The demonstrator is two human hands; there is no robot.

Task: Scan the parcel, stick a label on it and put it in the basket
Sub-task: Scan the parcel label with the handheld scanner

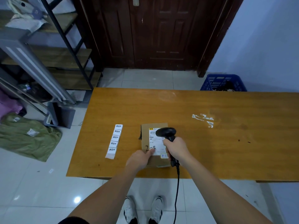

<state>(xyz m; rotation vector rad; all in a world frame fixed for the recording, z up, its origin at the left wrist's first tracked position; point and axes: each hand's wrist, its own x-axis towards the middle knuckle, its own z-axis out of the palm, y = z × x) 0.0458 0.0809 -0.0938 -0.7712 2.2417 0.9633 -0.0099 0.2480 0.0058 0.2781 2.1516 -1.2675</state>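
Note:
A small cardboard parcel (146,138) with a white shipping label lies near the front of the wooden table (210,143). My left hand (139,160) presses on the parcel's near left corner, fingers resting on it. My right hand (176,150) grips the handle of a black barcode scanner (165,132), whose head hovers over the label's barcode. A strip of white printed labels (115,140) lies on the table just left of the parcel. A blue plastic basket (210,82) stands on the floor beyond the table's far edge, at the right.
The scanner's black cable hangs down past the table's front edge between my arms. Torn white tape residue (203,119) marks the table to the right. A metal shelf rack (53,54) and green and purple bags (27,136) sit at the left; a dark door is behind.

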